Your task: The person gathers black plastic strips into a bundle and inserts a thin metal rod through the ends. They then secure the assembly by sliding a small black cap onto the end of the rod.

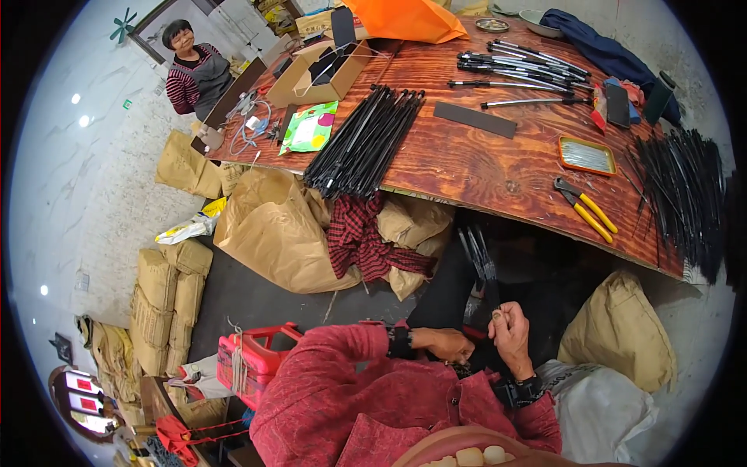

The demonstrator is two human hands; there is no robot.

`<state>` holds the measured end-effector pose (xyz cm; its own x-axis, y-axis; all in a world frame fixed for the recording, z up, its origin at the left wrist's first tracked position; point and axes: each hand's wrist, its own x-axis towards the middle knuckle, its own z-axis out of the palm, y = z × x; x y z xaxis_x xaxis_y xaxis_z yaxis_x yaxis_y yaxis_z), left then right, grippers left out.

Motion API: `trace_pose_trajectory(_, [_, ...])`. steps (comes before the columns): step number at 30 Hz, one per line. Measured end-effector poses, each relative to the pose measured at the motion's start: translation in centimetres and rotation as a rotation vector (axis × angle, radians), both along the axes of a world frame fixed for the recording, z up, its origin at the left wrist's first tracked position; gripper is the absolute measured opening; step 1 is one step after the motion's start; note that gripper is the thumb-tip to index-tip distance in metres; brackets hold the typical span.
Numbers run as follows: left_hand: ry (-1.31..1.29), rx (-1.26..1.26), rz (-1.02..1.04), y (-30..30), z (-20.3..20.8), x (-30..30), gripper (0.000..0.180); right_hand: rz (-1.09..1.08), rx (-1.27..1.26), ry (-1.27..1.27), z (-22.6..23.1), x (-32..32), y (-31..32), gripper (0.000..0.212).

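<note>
My right hand (511, 333) is closed round the lower end of a small bundle of thin black rods (481, 261). The bundle rises from my fist toward the table's front edge, over my dark-clad lap. My left hand (445, 345) lies just left of it, low over my lap. Its fingers curl downward, and whatever they hold is hidden. On the table (482, 175) ahead is a pair of cutting pliers (587, 208) with yellow handles. Behind it sits a small orange-rimmed tray (612, 165) of thin metal pins.
Black rods (366, 144) lie piled at the table's left; more black rods (681, 194) lie far right. Silver-and-black rods (529, 71) lie at the back beside a dark strip (475, 120). Paper sacks (268, 233) and a red plastic stool (253, 358) stand left. Another person (194, 74) is back left.
</note>
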<state>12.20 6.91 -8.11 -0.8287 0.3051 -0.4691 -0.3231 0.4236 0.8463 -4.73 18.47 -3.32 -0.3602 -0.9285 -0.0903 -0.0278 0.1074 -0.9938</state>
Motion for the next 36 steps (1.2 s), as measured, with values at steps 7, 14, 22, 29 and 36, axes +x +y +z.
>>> trace_pose_trajectory(7, [-0.330,0.424,0.200,-3.0,3.6,5.2,0.016,-0.021,-0.043,-0.003,0.2,0.0,0.9,0.016])
trace_pose_trajectory(14, [-0.118,0.416,0.303,-2.1,3.3,5.4,0.020,0.014,-0.065,0.017,-0.5,0.9,0.8,0.015])
trace_pose_trajectory(22, [0.195,-0.106,0.303,-0.2,-1.2,4.6,0.019,0.026,-0.028,0.059,1.3,0.8,0.6,0.012])
trace_pose_trajectory(29, [-0.067,0.407,0.345,-3.5,2.9,9.0,0.021,-0.013,-0.095,0.043,0.4,2.0,0.4,0.013])
trace_pose_trajectory(36, [-0.102,0.432,0.389,-4.0,1.8,11.2,0.018,0.024,-0.086,0.063,1.8,2.3,0.7,0.013])
